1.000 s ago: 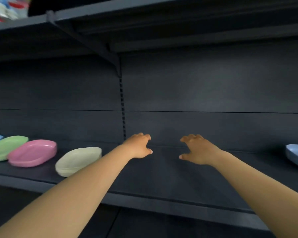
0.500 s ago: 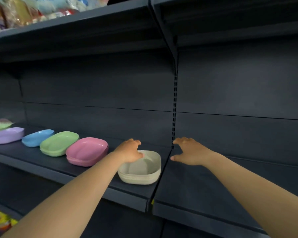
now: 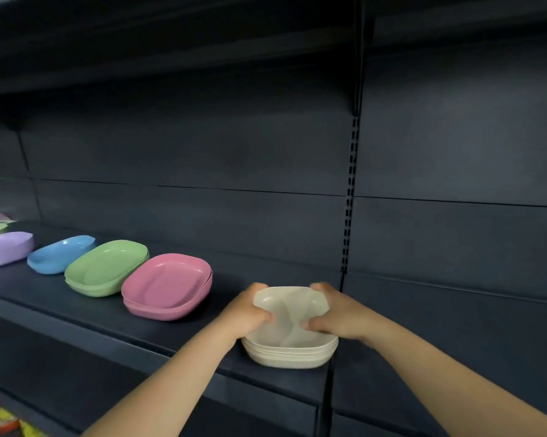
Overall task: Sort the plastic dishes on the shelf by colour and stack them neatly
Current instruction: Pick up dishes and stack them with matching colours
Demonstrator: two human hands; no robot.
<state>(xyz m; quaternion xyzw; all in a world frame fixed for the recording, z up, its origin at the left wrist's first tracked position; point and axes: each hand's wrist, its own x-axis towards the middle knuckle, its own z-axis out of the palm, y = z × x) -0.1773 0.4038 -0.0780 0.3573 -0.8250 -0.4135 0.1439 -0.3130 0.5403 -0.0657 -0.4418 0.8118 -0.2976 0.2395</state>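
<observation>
Your left hand (image 3: 245, 313) and right hand (image 3: 340, 313) each grip an opposite side of the top dish of the cream square plastic dish stack (image 3: 289, 351), thumbs inside the rim. The stack sits at the front of the dark metal shelf (image 3: 158, 335), right of the pink plastic dish stack (image 3: 166, 287) and the green plastic dish stack (image 3: 106, 268).

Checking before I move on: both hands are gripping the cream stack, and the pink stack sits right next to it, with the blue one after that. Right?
Not quite. The head view shows the green stack, not blue, after the pink stack. Both hands do grip the cream stack.
</observation>
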